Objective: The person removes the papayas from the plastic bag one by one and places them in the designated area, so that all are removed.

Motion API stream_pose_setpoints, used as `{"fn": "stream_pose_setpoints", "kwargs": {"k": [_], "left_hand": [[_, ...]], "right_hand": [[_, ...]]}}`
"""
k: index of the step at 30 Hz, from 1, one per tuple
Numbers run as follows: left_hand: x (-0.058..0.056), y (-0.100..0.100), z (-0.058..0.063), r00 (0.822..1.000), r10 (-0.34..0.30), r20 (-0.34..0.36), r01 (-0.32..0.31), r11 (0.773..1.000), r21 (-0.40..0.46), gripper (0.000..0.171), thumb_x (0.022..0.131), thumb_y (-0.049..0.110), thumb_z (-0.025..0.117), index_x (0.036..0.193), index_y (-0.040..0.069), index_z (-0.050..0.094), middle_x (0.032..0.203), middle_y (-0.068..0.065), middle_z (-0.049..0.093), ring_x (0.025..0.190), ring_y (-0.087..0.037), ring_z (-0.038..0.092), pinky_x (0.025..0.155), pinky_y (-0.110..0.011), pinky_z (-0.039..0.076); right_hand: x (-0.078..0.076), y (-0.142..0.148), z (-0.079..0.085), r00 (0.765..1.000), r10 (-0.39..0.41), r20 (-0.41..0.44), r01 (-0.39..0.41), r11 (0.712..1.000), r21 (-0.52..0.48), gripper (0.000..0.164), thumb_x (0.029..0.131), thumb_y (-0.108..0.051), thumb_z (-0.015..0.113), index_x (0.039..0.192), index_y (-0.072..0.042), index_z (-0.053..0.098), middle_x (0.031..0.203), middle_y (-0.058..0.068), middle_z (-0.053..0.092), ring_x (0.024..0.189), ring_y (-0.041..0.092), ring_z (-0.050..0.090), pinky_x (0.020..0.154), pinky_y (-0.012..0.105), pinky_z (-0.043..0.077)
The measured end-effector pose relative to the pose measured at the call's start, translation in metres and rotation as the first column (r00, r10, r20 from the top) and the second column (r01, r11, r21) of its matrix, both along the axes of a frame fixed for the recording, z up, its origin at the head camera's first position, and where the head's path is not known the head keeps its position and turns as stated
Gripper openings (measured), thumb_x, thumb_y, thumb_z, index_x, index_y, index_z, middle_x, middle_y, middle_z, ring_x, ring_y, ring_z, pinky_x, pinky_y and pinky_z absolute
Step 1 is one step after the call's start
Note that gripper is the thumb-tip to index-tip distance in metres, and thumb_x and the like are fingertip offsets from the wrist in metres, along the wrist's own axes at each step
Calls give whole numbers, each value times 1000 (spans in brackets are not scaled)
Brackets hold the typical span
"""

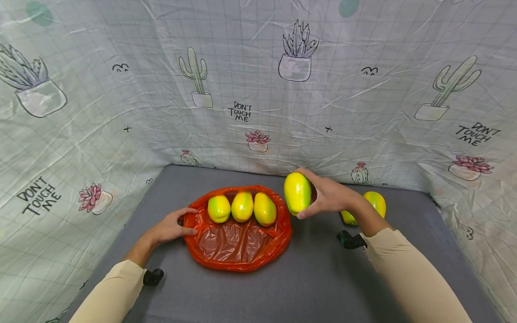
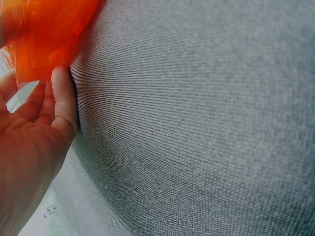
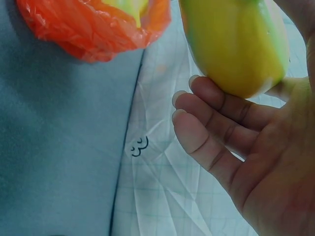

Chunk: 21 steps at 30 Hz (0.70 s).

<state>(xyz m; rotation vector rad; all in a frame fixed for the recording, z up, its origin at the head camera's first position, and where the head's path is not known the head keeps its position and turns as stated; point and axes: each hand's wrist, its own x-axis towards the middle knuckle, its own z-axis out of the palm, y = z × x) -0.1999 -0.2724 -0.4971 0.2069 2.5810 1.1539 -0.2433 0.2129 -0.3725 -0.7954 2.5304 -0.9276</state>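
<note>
A red plastic bag (image 1: 237, 264) lies on the grey surface, its wide mouth facing up. Three yellow-green mangoes (image 1: 242, 206) sit in a row along its far side. My left hand (image 1: 171, 226) holds the bag's left rim, thumb and fingers spread apart along it; the left wrist view shows the thumb (image 2: 64, 98) against the orange-red plastic. Just beyond the bag's right rim, my right hand (image 1: 329, 195) grips another mango (image 1: 297, 194) upright, above the surface. In the right wrist view this mango (image 3: 236, 49) rests against the fingers, its top cut off by the frame.
More yellow-green mangoes (image 1: 375, 202) lie behind the right wrist, partly hidden by it. A printed fabric sheet (image 1: 258, 116) rises as a backdrop behind and at both sides of the grey tabletop (image 1: 307, 287). Dark wrist-camera mounts (image 1: 350, 240) stick out at both cuffs.
</note>
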Motion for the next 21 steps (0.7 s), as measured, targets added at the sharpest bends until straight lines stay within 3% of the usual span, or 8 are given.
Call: {"fn": "stream_pose_setpoints", "kwargs": {"k": [8, 21], "left_hand": [[0, 0, 0, 1000, -14, -17, 14, 1000, -21, 68, 86, 25, 82, 145, 6, 55, 144, -27, 54, 125, -38, 55, 104, -46, 45], [1, 1, 1, 1000, -3, -4, 2, 1000, -13, 68, 86, 24, 81, 146, 6, 55, 144, -27, 54, 125, -37, 56, 103, -44, 46]], "right_hand": [[1, 10, 2, 1000, -14, -16, 14, 1000, 28, 115, 75, -44, 92, 162, -17, 21, 117, 10, 63, 99, 26, 61, 87, 38, 51], [-2, 28, -2, 999, -36, -8, 36, 999, 11, 111, 74, -43, 93, 159, -22, 26, 122, 10, 62, 100, 24, 62, 87, 39, 52]]}}
